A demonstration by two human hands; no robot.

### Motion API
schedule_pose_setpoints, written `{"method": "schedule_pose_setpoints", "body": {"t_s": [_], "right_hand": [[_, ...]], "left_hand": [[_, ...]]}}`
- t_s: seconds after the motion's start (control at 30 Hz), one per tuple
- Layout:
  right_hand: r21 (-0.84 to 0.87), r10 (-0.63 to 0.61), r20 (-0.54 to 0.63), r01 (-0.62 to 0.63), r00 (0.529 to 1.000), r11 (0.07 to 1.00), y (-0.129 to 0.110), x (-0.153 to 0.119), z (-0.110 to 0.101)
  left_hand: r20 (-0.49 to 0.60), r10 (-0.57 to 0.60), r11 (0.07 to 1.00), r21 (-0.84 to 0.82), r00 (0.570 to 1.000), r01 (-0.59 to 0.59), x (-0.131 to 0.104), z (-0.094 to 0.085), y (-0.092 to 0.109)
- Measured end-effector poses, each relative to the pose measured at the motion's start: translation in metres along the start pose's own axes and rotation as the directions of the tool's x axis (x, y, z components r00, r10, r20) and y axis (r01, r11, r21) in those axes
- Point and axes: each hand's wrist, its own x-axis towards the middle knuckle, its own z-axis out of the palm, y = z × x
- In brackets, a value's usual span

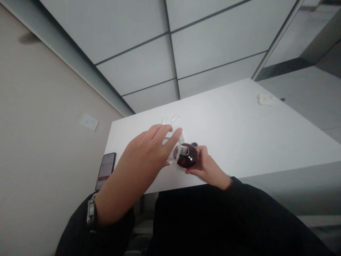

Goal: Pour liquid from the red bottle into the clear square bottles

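My left hand (150,145) is wrapped round a clear glass (174,153), which tilts to the right. The glass rim meets the clear threaded neck of a round bottle (189,160) holding dark red liquid. My right hand (209,168) grips that bottle from its right side, thumb in front and fingers behind. Whether liquid passes between glass and bottle, I cannot tell. A small black cap (194,144) shows just behind the bottle. Past my left fingers, another clear object (174,118) stands out faintly on the table; its kind is unclear.
Both hands work near the front edge of a white table (226,124). A phone (105,170) with a lit screen lies at its left edge. Crumpled white tissue (264,99) rests at the far right. A wall with a socket (90,122) borders the left; pale panels (213,42) stand behind.
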Motion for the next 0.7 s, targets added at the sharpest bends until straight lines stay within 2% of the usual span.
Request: {"method": "schedule_pose_setpoints", "body": {"t_s": [0.2, 0.47, 0.6, 0.7], "right_hand": [[0.007, 0.0, 0.001, 0.0, 1.0, 1.0, 0.002, 0.0, -0.001], [-0.002, 0.004, -0.005, -0.004, 1.0, 1.0, 0.002, -0.001, 0.0], [-0.007, 0.003, -0.006, -0.003, 1.0, 1.0, 0.002, -0.001, 0.0], [-0.007, 0.004, -0.001, -0.004, 1.0, 1.0, 0.002, -0.001, 0.0]], "left_hand": [[0.034, -0.027, 0.998, -0.061, 0.999, 0.029, -0.003, 0.003, -0.006], [0.023, -0.068, 0.986, -0.153, 0.997, 0.071, -0.008, 0.012, -0.012], [0.016, -0.093, 0.953, -0.29, 0.996, 0.093, -0.009, 0.018, -0.018], [0.012, -0.14, 0.891, -0.434, 0.99, 0.131, -0.011, 0.023, -0.023]]}}
